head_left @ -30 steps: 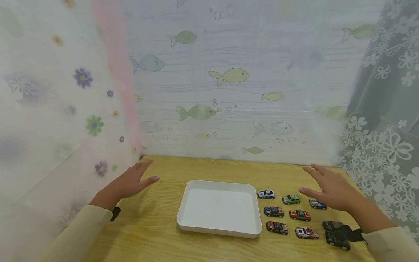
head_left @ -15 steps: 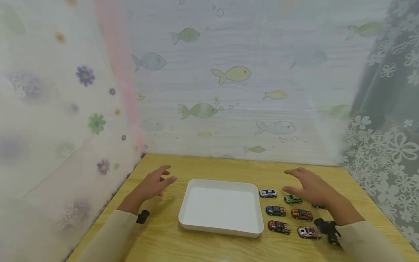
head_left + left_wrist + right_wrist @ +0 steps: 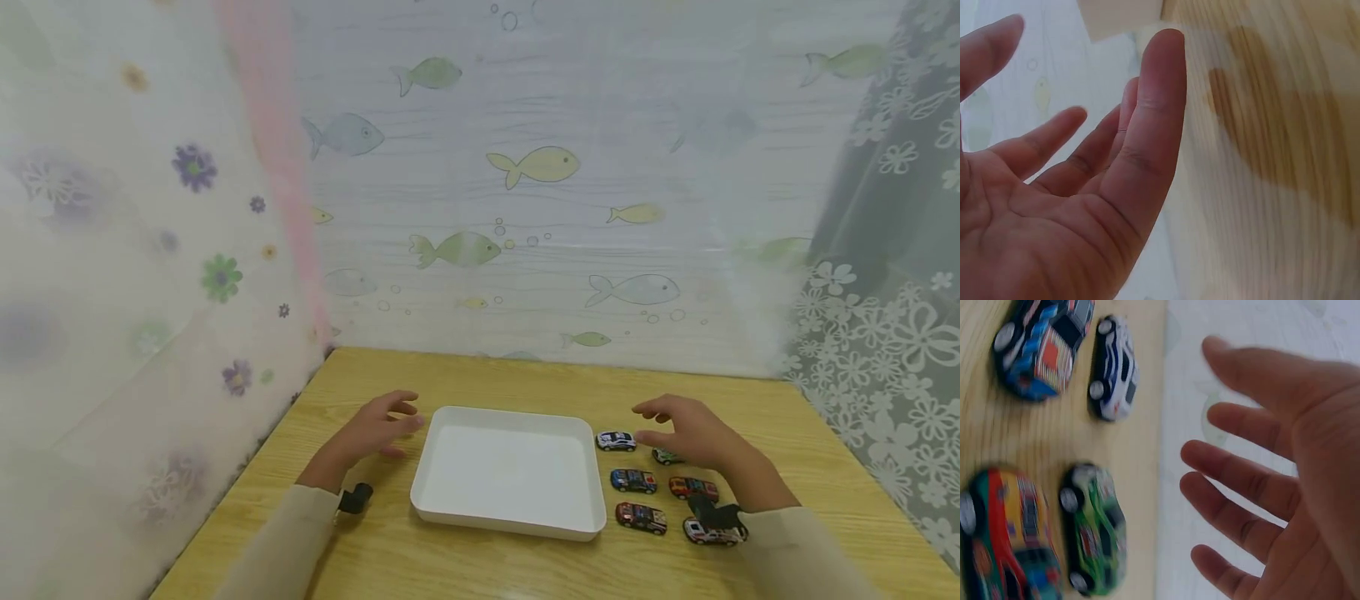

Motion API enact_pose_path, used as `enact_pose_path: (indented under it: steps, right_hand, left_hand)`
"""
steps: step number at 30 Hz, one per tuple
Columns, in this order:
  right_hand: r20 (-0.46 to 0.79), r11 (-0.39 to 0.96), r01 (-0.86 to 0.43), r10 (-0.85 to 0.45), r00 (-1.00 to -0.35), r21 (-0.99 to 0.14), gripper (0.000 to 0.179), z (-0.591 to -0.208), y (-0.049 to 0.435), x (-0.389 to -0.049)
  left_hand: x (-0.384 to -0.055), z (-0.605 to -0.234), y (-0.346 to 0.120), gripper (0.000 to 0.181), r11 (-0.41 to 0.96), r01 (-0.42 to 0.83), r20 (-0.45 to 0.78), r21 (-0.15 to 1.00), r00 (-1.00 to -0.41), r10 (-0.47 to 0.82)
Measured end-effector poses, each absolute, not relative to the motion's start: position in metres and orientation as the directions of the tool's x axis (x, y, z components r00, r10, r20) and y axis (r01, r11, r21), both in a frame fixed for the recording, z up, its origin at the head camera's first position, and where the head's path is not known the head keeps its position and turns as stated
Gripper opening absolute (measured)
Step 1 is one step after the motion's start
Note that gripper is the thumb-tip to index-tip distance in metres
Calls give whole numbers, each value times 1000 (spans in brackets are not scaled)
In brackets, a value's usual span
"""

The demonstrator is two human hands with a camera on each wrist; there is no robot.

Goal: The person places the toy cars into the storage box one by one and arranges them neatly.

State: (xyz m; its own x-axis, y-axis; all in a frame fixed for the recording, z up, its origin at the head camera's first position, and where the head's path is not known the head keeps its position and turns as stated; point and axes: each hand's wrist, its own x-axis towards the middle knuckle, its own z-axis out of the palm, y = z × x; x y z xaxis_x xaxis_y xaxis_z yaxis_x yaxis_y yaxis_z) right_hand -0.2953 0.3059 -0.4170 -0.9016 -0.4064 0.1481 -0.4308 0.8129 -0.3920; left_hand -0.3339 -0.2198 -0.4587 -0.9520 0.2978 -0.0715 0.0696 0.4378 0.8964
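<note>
A shallow white tray [image 3: 510, 527] lies on the wooden table between both hands. Just off its left edge, my left hand [image 3: 375, 432] hovers with relaxed, parted fingers; the left wrist view shows its bare palm [image 3: 1054, 231]. Over the toy cars, my right hand [image 3: 693, 433] holds nothing, its fingers loosely bent. Its thumb overlaps the area beside a white toy car [image 3: 617, 442]. Under that hand, a green toy car [image 3: 1094, 531] is partly hidden in the head view. A blue toy car [image 3: 633, 481] and a red-and-yellow toy car [image 3: 1013, 537] stand close by.
Nearer the front are a dark red toy car [image 3: 641, 517] and a white-and-red toy car [image 3: 708, 532], partly covered by the black wrist strap [image 3: 716, 512]. A fish-print curtain [image 3: 465, 167] hangs behind the table [image 3: 375, 558], with flower-print sheets at both sides.
Both hands have moved inward, the left toward the tray's left edge and the right leftward over the cars. The right arm now covers cars at the far right that showed earlier.
</note>
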Motion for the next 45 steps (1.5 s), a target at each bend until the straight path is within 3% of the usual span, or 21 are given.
enact_pose_path:
  steps: [10, 19, 45]
  right_hand:
    - [91, 809, -361, -362, -928, -464, 44, -428, 291, -301]
    - [35, 812, -245, -267, -963, -530, 42, -440, 286, -302]
    - [-31, 872, -110, -142, -989, -476, 30, -444, 270, -302]
  left_hand:
    - [-333, -461, -202, 65, 378, -43, -160, 925, -945, 285]
    - [-329, -458, -203, 72, 308, -55, -179, 950, -903, 390]
    - [-337, -470, -210, 57, 263, -86, -194, 961, -885, 422]
